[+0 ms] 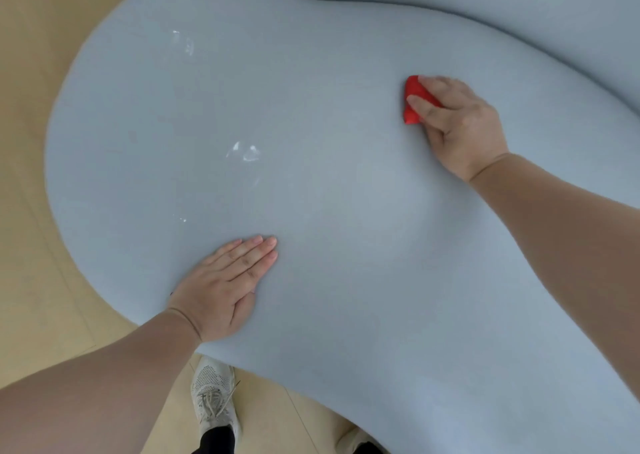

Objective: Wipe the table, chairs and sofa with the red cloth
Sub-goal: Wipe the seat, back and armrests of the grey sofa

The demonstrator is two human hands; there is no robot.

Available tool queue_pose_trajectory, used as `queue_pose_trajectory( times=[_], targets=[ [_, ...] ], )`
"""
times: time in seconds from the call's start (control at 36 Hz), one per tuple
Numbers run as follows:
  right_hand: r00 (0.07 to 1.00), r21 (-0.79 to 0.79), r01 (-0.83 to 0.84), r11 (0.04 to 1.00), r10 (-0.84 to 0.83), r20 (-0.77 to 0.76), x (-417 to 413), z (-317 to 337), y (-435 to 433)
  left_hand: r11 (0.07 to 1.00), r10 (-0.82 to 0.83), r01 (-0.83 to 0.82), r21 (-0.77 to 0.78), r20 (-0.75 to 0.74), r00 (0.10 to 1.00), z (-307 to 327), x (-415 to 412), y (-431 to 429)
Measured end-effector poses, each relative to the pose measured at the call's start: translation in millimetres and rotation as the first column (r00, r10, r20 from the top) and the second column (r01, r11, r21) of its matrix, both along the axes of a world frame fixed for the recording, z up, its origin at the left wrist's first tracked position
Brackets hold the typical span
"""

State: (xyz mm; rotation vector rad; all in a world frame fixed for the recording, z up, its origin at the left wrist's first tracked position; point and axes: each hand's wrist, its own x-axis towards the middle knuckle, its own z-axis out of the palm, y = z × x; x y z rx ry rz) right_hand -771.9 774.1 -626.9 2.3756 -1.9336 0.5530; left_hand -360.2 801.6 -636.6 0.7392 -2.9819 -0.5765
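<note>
A person leans over a pale blue sofa (346,193) that fills most of the frame. At right of centre, the right hand (457,124) curls round a bunched red cloth (414,101), pressing it on the seat. At lower left, the left hand (225,280) lies flat, fingers straight together. A white sneaker (213,394) stands on the tan floor (31,107) below.

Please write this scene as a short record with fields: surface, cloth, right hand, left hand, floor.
surface: pale blue sofa seat with a curved edge, shiny marks on its left part
cloth: red cloth, bunched, lying on the seat
right hand: right hand grips the cloth against the seat
left hand: left hand rests flat near the front edge, holding nothing
floor: beige floor, a white shoe on it
</note>
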Motion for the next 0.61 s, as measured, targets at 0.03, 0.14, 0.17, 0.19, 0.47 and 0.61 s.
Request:
queue_pose_trajectory(
  times=[0.03, 0.14, 0.17, 0.19, 0.47, 0.61],
  targets=[
    [0.999, 0.005, 0.038, 0.999, -0.038, 0.003, -8, 1, -2, 1.000, 0.001, -0.001, -0.002, -0.006, 1.000, 0, -1, 0],
    [0.991, 0.028, 0.132, 0.991, -0.133, 0.016, -33, 2, -9, 1.000, -0.004, 0.004, -0.006, -0.018, 1.000, -1, -2, -1],
    [0.989, 0.032, 0.148, 0.988, -0.149, 0.023, -38, 1, -10, 1.000, -0.002, 0.002, -0.005, -0.019, 1.000, -1, -2, -1],
    [0.985, 0.043, 0.169, 0.985, -0.171, 0.029, -43, 0, -12, 1.000, -0.001, 0.001, -0.005, -0.018, 1.000, -1, -3, -2],
    [0.847, 0.201, 0.505, 0.839, -0.527, 0.069, -65, 5, -41, 1.000, 0.002, -0.002, 0.004, 0.003, 1.000, 2, -3, -1],
    [0.831, 0.178, 0.542, 0.821, -0.555, 0.028, -64, 9, -47, 1.000, -0.009, 0.009, 0.014, 0.001, 1.000, 1, -3, -3]
  ],
)
